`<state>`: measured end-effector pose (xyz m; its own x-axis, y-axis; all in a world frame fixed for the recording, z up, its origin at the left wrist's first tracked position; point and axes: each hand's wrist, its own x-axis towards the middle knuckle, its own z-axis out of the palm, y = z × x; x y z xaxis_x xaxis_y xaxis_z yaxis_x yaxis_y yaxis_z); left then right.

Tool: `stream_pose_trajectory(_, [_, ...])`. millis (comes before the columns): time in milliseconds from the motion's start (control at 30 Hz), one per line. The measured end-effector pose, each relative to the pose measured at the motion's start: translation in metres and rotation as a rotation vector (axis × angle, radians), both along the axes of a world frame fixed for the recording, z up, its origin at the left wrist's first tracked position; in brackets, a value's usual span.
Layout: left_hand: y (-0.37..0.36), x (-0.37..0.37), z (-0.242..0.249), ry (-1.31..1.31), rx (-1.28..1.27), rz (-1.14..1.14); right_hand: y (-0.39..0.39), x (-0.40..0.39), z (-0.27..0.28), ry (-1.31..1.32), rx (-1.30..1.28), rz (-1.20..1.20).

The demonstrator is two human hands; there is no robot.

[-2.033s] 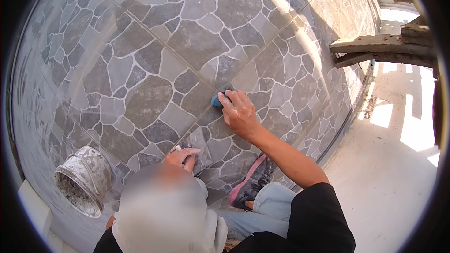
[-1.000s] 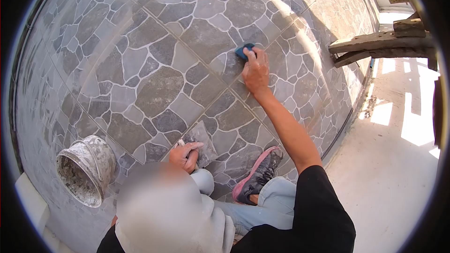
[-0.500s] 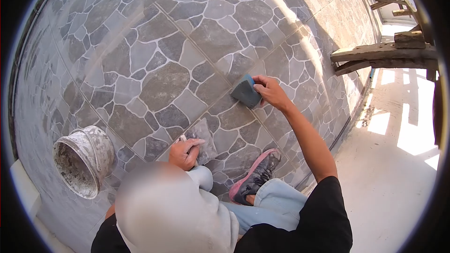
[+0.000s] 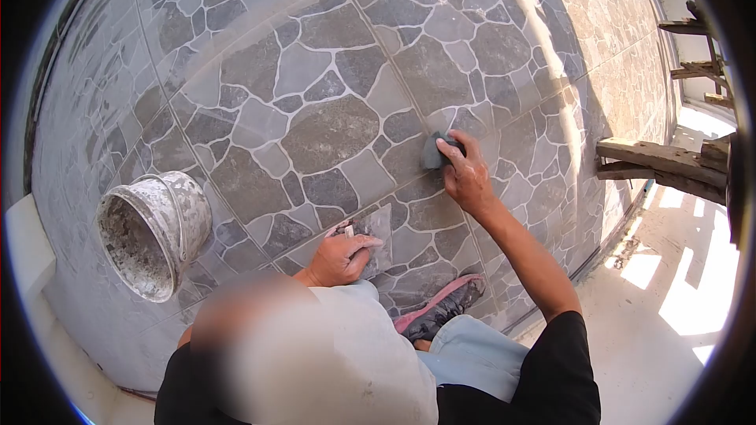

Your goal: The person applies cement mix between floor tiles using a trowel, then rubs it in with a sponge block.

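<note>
My right hand [image 4: 468, 177] reaches out over the stone-patterned floor tiles [image 4: 331, 130], its fingers closed on a grey-blue sponge [image 4: 432, 154]. The sponge lies against the tiles near a joint between two of them. Closer to the body, my left hand [image 4: 340, 258] is closed around the light handle of a flat trowel [image 4: 379, 241]. The trowel's grey-smeared blade is low over the tiles, and the fingers cover most of the handle. Pale grout lines run between the printed stones.
A grout-smeared bucket [image 4: 153, 236] stands at the left. A dark shoe [image 4: 441, 308] with a pink sole rests on the tiles below the right hand. Rough timber beams [image 4: 665, 159] jut in at the right, beside a pale sunlit floor [image 4: 622, 323].
My right hand has gone from holding the sponge by its edge to gripping it from above, against the tiles. The left hand still holds the trowel. The whole view has shifted slightly.
</note>
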<state>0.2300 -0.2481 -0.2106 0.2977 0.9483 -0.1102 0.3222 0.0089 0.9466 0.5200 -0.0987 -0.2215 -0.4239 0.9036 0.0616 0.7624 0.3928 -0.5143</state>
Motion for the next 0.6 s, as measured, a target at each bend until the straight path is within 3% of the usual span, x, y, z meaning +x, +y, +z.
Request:
stream_pose_trajectory(67, [0.0, 0.002, -0.002, -0.01, 0.048, 0.004, 0.07, -0.04, -0.012, 0.065, 0.147, 0.062])
stream_pose_trajectory(200, [-0.001, -0.001, -0.001, 0.038, 0.043, -0.011, 0.235, -0.154, -0.024, -0.072, 0.49, 0.067])
stream_pose_trajectory(300, [-0.003, -0.001, -0.002, 0.051, 0.051, -0.015, 0.288, -0.202, -0.023, -0.008, 0.319, -0.007])
stream_pose_trajectory(333, [-0.002, 0.0, 0.0, 0.021, 0.001, 0.014, 0.291, -0.202, -0.031, -0.044, 0.234, 0.07])
stream_pose_trajectory(367, [-0.002, 0.001, 0.001, -0.017, -0.047, 0.04, 0.29, -0.197, -0.035, -0.087, 0.149, 0.142])
stream_pose_trajectory(400, [-0.004, 0.0, 0.002, -0.026, -0.099, 0.043, 0.253, -0.174, -0.019, -0.076, 0.277, 0.158])
stream_pose_trajectory(500, [-0.002, -0.001, 0.002, -0.053, -0.117, 0.038, 0.128, -0.084, -0.005, -0.088, 0.195, 0.238])
stream_pose_trajectory(600, [-0.004, -0.003, -0.002, -0.073, -0.127, 0.035, -0.002, 0.019, 0.021, -0.174, -0.029, 0.282])
